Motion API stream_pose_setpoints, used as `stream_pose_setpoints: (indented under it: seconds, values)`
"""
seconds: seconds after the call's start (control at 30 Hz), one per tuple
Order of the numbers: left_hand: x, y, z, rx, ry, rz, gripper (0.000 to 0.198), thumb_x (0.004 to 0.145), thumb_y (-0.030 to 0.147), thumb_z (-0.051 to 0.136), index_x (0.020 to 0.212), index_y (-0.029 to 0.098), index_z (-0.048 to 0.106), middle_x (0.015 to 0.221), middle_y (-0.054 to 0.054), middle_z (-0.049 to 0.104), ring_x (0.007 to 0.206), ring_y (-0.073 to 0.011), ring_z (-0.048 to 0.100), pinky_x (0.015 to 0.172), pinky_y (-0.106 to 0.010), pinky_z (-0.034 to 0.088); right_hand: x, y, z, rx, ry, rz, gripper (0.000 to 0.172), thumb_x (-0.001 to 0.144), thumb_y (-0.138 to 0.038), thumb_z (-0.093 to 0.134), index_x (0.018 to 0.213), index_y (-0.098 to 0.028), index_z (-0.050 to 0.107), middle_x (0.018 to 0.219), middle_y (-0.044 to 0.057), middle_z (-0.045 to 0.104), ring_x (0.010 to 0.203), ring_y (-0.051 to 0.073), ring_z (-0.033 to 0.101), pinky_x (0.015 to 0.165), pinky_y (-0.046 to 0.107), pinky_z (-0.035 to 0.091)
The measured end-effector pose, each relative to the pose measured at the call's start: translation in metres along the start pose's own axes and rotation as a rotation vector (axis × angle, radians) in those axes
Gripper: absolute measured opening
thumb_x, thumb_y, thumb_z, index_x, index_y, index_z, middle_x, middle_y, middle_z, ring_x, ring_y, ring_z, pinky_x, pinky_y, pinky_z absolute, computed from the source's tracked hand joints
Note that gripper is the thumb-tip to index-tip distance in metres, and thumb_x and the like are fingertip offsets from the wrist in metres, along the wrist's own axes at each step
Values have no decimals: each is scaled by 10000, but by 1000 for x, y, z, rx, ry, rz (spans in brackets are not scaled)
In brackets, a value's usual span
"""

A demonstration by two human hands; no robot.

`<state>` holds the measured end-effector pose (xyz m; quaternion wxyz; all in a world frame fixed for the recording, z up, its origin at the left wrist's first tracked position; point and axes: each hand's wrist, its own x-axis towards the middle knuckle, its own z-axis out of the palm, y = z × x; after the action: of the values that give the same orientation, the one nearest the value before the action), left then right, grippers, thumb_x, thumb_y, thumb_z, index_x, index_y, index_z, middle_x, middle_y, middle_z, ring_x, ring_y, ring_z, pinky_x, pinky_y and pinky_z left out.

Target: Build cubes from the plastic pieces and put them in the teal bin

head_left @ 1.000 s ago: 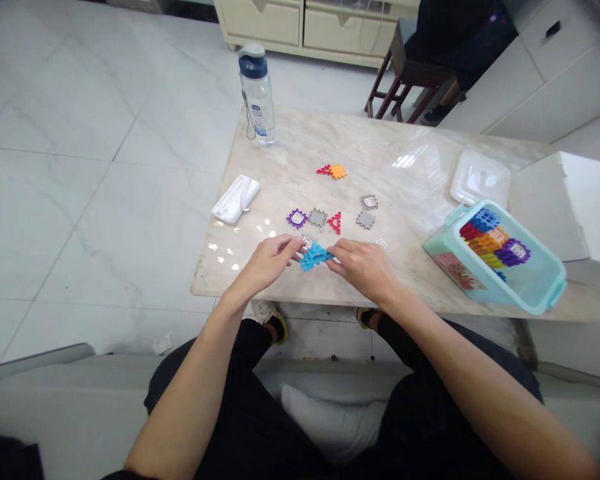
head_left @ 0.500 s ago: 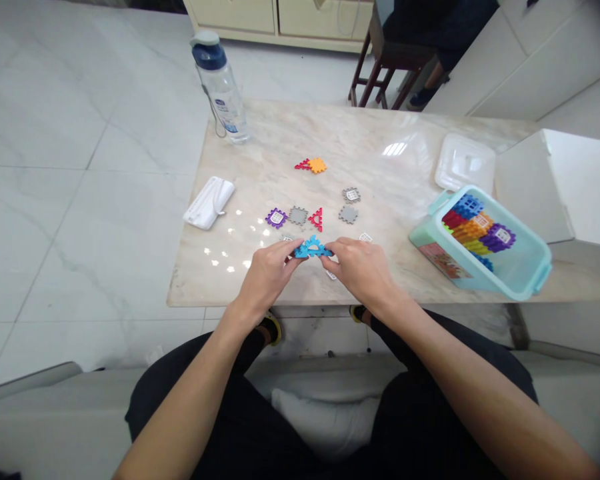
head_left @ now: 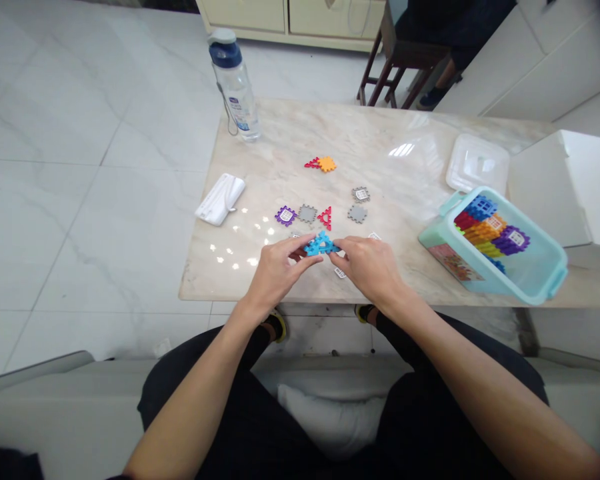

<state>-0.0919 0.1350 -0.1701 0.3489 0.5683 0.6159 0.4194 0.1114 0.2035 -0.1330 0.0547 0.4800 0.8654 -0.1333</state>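
Both hands are over the near part of the table, with a blue triangular building tile (head_left: 321,245) between them. The tile has toothed edges and a cut-out in its middle. My right hand (head_left: 373,267) pinches its right corner between thumb and fingers. At its left side, my left hand (head_left: 277,270) grips it with the index finger above and the thumb below. Just beyond the hands lie a purple window tile (head_left: 285,215), a grey square tile (head_left: 307,213) and a red triangular tile (head_left: 325,218). White window pieces are partly hidden around the fingers.
A turquoise tub (head_left: 500,250) of stacked tiles stands at the right, near a clear lid (head_left: 479,163) and a white box (head_left: 555,187). At the left are a water bottle (head_left: 240,100) and a white pouch (head_left: 220,200). An orange tile (head_left: 327,164) lies farther back.
The blue tile has turned and tilted between my fingers, showing more of its face. My left thumb and index finger have spread wider. The whole view has shifted slightly.
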Motion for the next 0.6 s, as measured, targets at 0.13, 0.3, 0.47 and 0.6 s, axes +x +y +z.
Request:
stream_pose_setpoints:
  seconds: [0.13, 0.3, 0.47, 0.6]
  values:
    - [-2, 3, 0, -26, 54, -22, 427, 933, 546, 842, 1252, 263, 857, 1095, -53, 868, 904, -219, 796, 907, -368, 673, 1, -5, 2, 64, 13, 27, 312, 1124, -391, 570, 1170, -243, 842, 1127, 79, 852, 987, 242, 771, 755, 299, 441]
    - [-3, 6, 5, -222, 80, -178, 470, 907, 561, 861, 1260, 251, 854, 1083, -62, 874, 958, -251, 836, 931, -391, 695, 1, -11, 3, 88, 57, 56, 310, 1125, -368, 560, 1151, -242, 842, 1101, 75, 853, 956, 230, 773, 745, 297, 438]
    - [-1, 7, 5, -370, 110, -250, 499, 879, 562, 881, 1231, 210, 856, 1172, -89, 869, 1039, -278, 842, 979, -430, 712, 0, -12, 5, 101, 141, 39, 310, 1130, -396, 567, 1225, -256, 826, 1127, 74, 849, 950, 227, 776, 760, 295, 453]
    - [0, 9, 3, -370, 138, -248, 485, 863, 530, 899, 1215, 198, 860, 1157, -85, 871, 1031, -270, 839, 1007, -433, 704, -1, -11, 6, 150, 188, -12, 374, 1126, -395, 583, 1419, -227, 743, 1233, 106, 834, 1090, 256, 779, 859, 305, 512]
